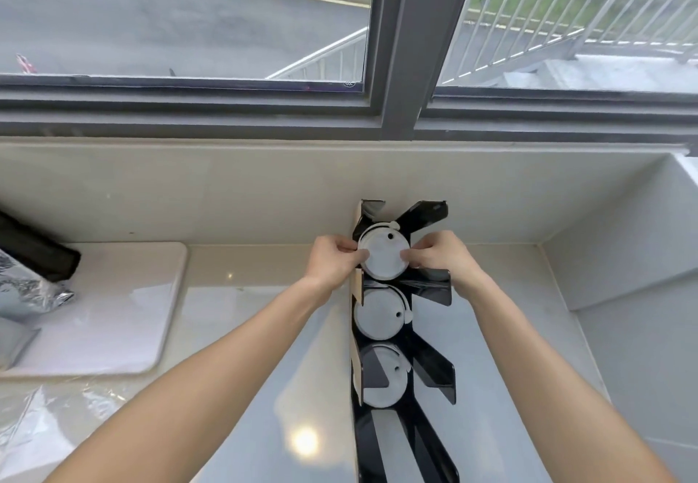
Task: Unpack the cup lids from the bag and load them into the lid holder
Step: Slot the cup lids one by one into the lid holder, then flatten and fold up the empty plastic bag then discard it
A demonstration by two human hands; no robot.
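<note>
While both hands, left hand (332, 261) and right hand (440, 256), are pinching a stack of lids (383, 252) by its edges, they are seating it in the holder's (434, 286) top slot, likely needing a gentle push down.

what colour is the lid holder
Glossy black lid holder, seen in the head view; the lids are white.

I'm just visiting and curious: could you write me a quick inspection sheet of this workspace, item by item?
Surface: glossy pale stone counter below a window.
Job's things: black slotted lid holder stands on the counter; white round plastic cup lids fill three slots, the top stack gripped at both edges.
Clutter: crinkled silver foil bag and a dark bag on a white rounded tray; clear plastic wrap at near left.
Hands: left hand and right hand both pinch the top stack.
Cables: nothing seen.
Surroundings: grey-framed window, road and metal railing outside.
</note>
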